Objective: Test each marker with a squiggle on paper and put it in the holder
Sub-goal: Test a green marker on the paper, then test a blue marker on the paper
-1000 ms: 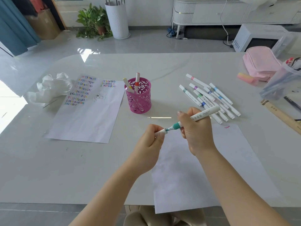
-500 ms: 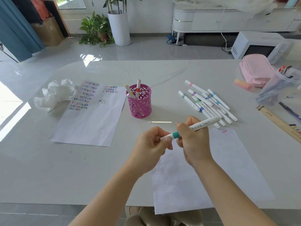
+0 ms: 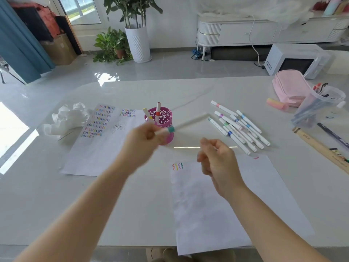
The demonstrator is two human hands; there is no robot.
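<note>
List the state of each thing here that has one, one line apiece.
Left hand, gripping the teal marker by one end.
Right hand, empty, fingers loosely curled.
Teal marker, in the air, blurred, in front of the holder.
Holder, upright, two markers standing inside.
Loose markers, lying capped in a pile.
Near paper, flat, squiggles near its top corner.

Left hand (image 3: 145,135) holds teal marker (image 3: 171,129) near holder (image 3: 164,116)

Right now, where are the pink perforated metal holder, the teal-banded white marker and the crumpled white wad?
pink perforated metal holder (image 3: 166,118): head view, upper front wall.
teal-banded white marker (image 3: 171,129): head view, on the teal band.
crumpled white wad (image 3: 66,118): head view, middle of the wad.
</note>
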